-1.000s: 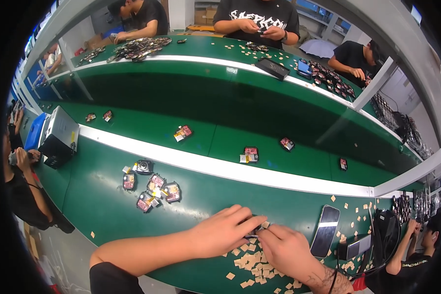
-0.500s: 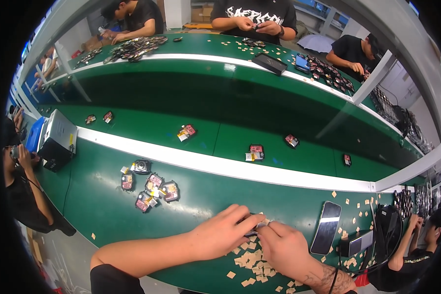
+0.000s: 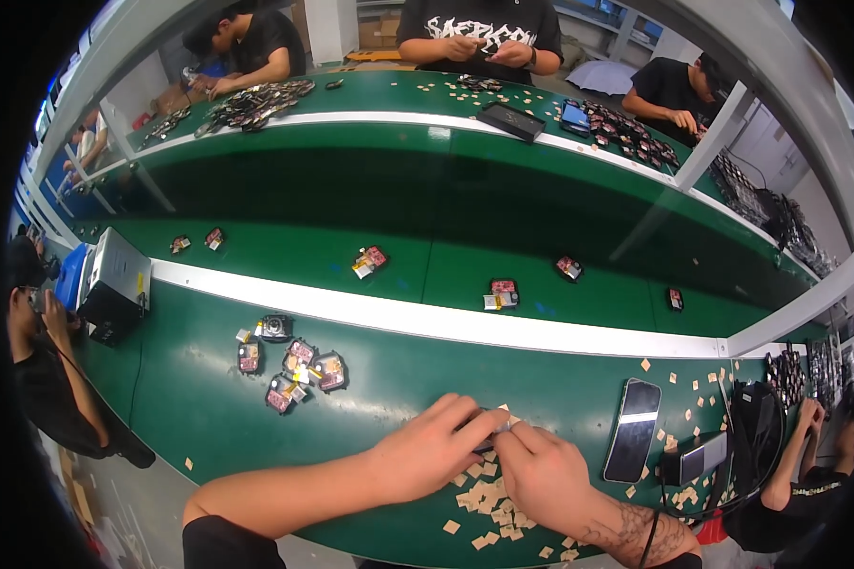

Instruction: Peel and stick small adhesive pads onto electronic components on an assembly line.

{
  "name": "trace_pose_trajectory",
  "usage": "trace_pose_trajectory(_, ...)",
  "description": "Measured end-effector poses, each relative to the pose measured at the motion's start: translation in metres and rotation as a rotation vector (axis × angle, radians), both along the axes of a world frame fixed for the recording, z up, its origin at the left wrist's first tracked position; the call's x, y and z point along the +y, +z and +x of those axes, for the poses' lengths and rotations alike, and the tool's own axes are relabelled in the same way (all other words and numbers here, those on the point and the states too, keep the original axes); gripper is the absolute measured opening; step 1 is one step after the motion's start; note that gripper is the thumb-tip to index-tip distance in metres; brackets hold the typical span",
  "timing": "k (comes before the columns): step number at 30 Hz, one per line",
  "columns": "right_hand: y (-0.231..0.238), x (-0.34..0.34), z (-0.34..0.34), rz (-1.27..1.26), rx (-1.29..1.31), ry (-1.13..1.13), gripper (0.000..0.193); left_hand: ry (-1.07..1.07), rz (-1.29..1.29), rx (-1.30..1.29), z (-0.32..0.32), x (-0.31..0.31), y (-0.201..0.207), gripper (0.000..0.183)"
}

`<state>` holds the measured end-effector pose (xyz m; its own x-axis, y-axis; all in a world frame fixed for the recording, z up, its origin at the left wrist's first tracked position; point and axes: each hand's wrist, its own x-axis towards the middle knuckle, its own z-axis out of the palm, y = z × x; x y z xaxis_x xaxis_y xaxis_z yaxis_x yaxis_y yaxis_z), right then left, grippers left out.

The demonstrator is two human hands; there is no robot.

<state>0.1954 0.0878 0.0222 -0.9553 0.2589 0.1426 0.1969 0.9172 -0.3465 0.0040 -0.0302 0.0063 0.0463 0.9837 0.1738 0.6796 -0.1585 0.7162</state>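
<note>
My left hand (image 3: pixel 434 441) is closed around a small dark device (image 3: pixel 489 444), of which only a narrow part shows between the fingers. Against it my right hand (image 3: pixel 546 472) presses with bent, pinched fingers; what its fingertips hold is hidden. Small tan square pieces (image 3: pixel 484 498) lie scattered on the green table under and in front of both hands. Farther left sits a loose group of small black-cased devices, with pinkish boards and silvery battery packs, among them one device (image 3: pixel 331 371) and a round-fronted black one (image 3: pixel 275 327).
A smartphone (image 3: pixel 633 431) and a black-and-grey box (image 3: pixel 695 459) with a cable lie right of my hands. Beyond a white rail (image 3: pixel 427 318), more devices (image 3: pixel 370 261) rest on a green belt-like surface. A grey box (image 3: pixel 116 280) stands at the left. Several co-workers sit around.
The view has shifted slightly. My hands stay together at the small dark device, with the right fingertips a little differently placed on it.
</note>
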Motion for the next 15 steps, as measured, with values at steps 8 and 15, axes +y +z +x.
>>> trace_pose_trajectory(8, -0.005, 0.01, 0.003, -0.3, 0.15, -0.147, 0.019, 0.041, -0.029, -0.021, 0.0, -0.002, 0.001, 0.067)
trace_pose_trajectory(15, -0.003, 0.035, 0.004, -0.298, 0.17, -0.084, 0.026, 0.053, -0.01, 0.071, -0.012, 0.002, 0.011, 0.075)
